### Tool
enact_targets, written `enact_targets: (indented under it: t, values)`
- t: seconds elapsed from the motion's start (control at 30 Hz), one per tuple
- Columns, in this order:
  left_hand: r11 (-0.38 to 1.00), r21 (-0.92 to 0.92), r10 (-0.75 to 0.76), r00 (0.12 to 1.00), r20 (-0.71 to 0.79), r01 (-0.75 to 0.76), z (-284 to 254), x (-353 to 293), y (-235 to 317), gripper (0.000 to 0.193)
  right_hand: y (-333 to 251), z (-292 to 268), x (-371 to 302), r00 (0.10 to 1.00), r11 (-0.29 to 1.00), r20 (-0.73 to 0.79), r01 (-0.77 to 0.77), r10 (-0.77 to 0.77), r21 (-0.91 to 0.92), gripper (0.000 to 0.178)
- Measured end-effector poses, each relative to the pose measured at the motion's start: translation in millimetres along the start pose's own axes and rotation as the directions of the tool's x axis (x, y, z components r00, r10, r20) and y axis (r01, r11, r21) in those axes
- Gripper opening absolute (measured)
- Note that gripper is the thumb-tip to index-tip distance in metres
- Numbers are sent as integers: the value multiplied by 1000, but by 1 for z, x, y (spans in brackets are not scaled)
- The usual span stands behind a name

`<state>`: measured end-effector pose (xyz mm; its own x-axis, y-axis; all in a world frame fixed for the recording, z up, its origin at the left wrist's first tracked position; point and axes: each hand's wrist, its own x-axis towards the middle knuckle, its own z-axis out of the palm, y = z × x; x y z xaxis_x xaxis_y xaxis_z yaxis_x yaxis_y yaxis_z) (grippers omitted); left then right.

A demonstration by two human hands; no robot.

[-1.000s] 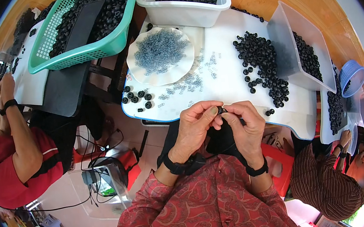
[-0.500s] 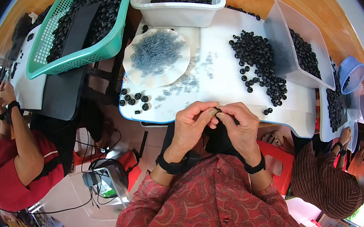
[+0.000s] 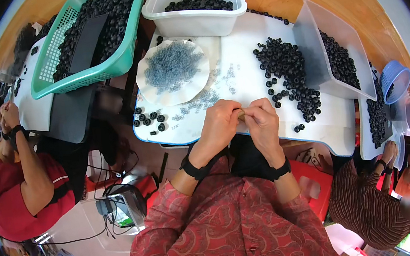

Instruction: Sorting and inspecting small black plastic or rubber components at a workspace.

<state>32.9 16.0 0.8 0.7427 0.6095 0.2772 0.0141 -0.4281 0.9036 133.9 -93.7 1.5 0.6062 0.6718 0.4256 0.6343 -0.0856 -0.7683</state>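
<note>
My left hand (image 3: 218, 125) and my right hand (image 3: 264, 125) meet over the near edge of the white table (image 3: 245, 80). The thumbs and fingertips of both are pinched together on a small black part, which the fingers now cover; a bit of it shows in the earlier frame. Left of my hands, a pale wavy-edged plate (image 3: 145, 86) bears a heap of tiny greyish pieces (image 3: 172, 66), with more strewn beside it. Several black round parts (image 3: 153, 115) with holes lie by the table's left corner. A larger pile of them (image 3: 280, 58) spreads to the right.
A white tub (image 3: 193, 22) and a clear bin (image 3: 313, 34), both with black parts, stand at the back and right. The green basket (image 3: 83, 83) at far left is full of them. Co-workers sit on both sides. Cables (image 3: 105, 205) hang at lower left.
Both hands have moved up and away from my body, over the table edge, still pinched together. The black part between the fingertips has gone out of sight. The view has shifted slightly.
</note>
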Motion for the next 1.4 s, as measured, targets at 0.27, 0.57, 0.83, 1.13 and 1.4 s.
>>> enact_targets:
  t: [0.27, 0.57, 0.83, 1.13, 1.4]
  values:
    - [964, 256, 81, 996, -24, -72, 11, -2, 0, 8, 6, 3, 2, 998, 997, -7, 60, -61, -54, 24]
    - [908, 387, 173, 985, 2, -160, 21, -4, 5, 12, 3, -7, -4, 999, 998, 36, -34, 36, -59, 25]
    - [903, 386, 168, 982, 84, -188, 16, -4, 11, 13, -16, -10, 1, 983, 998, -176, 37, -45, -45, 18]
    - [991, 16, 128, 980, 152, -132, 4, -15, 11, 23, -45, 16, 16, 934, 935, 91, 337, -347, 109, 44]
    - [989, 1, 142, 973, 182, -145, 11, -16, 1, 23, -41, 20, 12, 955, 959, 115, 264, -274, 101, 49]
